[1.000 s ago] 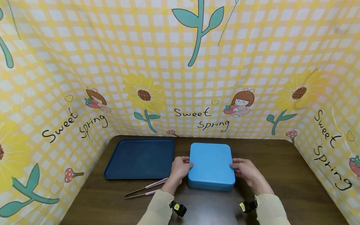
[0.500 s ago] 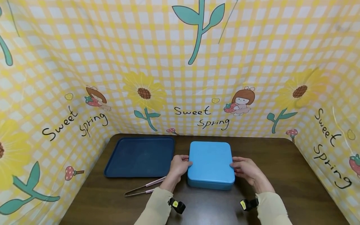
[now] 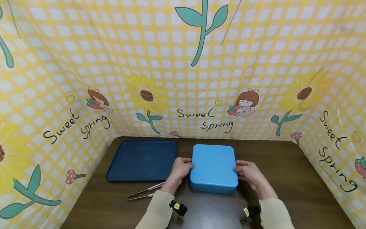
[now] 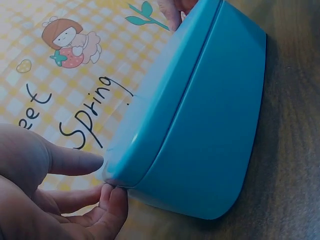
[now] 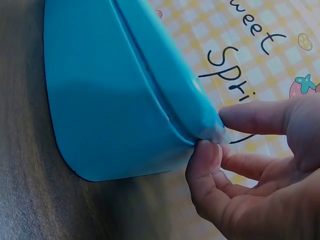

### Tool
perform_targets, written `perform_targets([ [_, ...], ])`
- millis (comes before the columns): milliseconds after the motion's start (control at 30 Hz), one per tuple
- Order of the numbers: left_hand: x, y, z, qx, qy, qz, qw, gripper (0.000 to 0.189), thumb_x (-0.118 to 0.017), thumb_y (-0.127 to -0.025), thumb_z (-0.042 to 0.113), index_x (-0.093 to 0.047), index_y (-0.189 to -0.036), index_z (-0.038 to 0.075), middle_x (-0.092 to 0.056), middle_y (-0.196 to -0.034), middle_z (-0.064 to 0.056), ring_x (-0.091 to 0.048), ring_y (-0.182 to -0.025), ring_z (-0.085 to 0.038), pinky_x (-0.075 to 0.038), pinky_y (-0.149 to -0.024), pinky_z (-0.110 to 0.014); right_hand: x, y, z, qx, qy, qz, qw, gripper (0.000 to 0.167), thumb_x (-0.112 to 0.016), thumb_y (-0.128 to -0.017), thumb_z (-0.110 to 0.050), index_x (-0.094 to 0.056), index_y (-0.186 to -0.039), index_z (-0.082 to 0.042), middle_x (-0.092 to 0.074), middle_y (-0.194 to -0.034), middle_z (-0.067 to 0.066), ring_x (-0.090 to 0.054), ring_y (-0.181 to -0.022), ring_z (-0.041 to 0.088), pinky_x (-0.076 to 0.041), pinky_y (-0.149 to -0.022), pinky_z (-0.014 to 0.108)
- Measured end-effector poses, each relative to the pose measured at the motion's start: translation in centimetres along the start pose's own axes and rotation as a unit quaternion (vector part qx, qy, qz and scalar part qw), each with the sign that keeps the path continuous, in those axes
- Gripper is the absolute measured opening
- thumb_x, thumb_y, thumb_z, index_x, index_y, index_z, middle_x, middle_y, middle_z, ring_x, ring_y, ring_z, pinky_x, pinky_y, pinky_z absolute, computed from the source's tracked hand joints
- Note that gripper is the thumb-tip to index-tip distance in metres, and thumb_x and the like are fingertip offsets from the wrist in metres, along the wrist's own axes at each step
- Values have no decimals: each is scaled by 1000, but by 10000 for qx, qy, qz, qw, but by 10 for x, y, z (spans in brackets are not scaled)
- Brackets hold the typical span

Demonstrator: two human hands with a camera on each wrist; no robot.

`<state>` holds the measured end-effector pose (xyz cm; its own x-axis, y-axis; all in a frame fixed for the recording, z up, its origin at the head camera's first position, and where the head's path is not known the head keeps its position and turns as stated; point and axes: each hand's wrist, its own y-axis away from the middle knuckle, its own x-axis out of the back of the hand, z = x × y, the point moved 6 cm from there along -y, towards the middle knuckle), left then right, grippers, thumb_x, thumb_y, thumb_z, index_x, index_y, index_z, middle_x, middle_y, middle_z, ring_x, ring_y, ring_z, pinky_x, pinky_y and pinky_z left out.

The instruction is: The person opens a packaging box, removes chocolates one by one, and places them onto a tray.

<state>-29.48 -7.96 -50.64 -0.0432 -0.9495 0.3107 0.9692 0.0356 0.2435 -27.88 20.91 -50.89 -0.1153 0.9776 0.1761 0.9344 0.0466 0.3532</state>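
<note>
A light blue lidded box (image 3: 213,187) stands on the brown table, its smooth lid (image 3: 213,163) seated on it with a thin seam around the side. My left hand (image 3: 180,168) pinches the lid's left edge, thumb on top and curled fingers under the rim, as the left wrist view shows at the lid's corner (image 4: 125,167). On the opposite side my right hand (image 3: 251,173) grips the lid's right edge the same way. In the right wrist view, its index fingertip (image 5: 205,157) presses just below the seam. What the box contains is hidden.
Left of the box lies a dark blue tray (image 3: 144,160). Metal tongs with pale pink handles (image 3: 151,188) lie in front of it, partly covered by the left forearm. A yellow checked cloth (image 3: 183,73) hangs around the table's back and sides.
The box has shifted slightly to the left, and both hands have moved along with it. Both hands keep hold of the lid's edges. The tray and tongs stay put.
</note>
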Motion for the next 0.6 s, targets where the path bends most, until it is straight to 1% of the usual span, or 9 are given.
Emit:
perform_targets([
  [133,-2,0,-1,17,318,-141,9994,35,-66,-95,5,-64,-127,-9,-68,-114,-18,-66,-93,-21,-57,-81,-39,2,0,-1,8,49,45,10000,53,-61,-98,-9,-44,-144,10,-61,-122,23,-61,-92,23,-56,-83,40],
  [233,-3,0,-3,33,484,-214,9986,36,-66,-95,4,-63,-128,-10,-68,-116,-19,-67,-93,-20,-58,-79,-37,3,-2,-1,9,74,34,10000,53,-61,-98,-9,-44,-144,10,-59,-125,24,-61,-93,24,-55,-84,40],
  [467,-2,-1,-6,151,709,-387,9966,38,-66,-95,5,-62,-130,-9,-68,-120,-19,-66,-93,-19,-57,-82,-39,3,-2,0,-39,78,41,10000,52,-60,-99,-10,-44,-144,9,-59,-127,24,-61,-95,25,-55,-85,40],
  [600,-2,-2,-7,229,829,-435,9953,39,-67,-95,6,-61,-131,-8,-68,-120,-19,-66,-94,-20,-56,-86,-41,2,-2,0,-36,76,51,10000,51,-59,-99,-11,-45,-145,7,-56,-132,26,-60,-98,27,-55,-87,42],
])
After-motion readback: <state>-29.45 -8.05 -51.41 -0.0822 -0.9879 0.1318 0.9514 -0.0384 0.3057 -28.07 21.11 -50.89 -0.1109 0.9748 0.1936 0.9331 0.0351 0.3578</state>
